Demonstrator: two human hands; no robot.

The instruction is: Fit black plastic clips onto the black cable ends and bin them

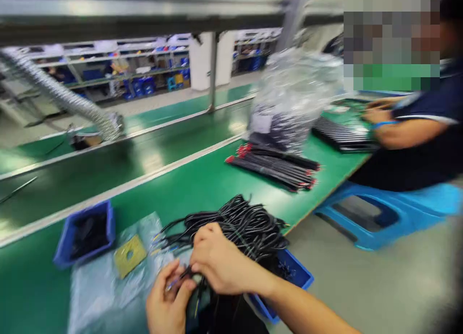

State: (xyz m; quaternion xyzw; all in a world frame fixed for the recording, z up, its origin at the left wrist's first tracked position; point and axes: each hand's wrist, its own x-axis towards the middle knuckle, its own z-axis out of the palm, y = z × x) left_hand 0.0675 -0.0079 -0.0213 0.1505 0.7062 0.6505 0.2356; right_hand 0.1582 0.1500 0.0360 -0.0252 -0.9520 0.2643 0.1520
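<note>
In the head view, my left hand [168, 300] is closed, thumb and fingers pinching the end of a black cable [186, 272]. My right hand [219, 259] closes on the same cable just beside it, its fingertips touching or almost touching my left ones. Thin coloured wire ends hang below the hands; the exact part between the fingertips is blurred. Right behind my right hand lies a heap of black cables [249, 223], some with bared yellow and blue wires. Partly under my right forearm is a blue bin [298, 272] with small dark parts in it.
Left on the green bench [159, 182] are another blue bin [61, 247] with black pieces, a clear plastic bag [92, 290] and a yellow square pad [123, 261]. Farther off lie red-tipped black cable bundles [271, 167] and a large plastic bag [289, 97]. A co-worker [415, 136] sits right, by a blue stool [376, 213].
</note>
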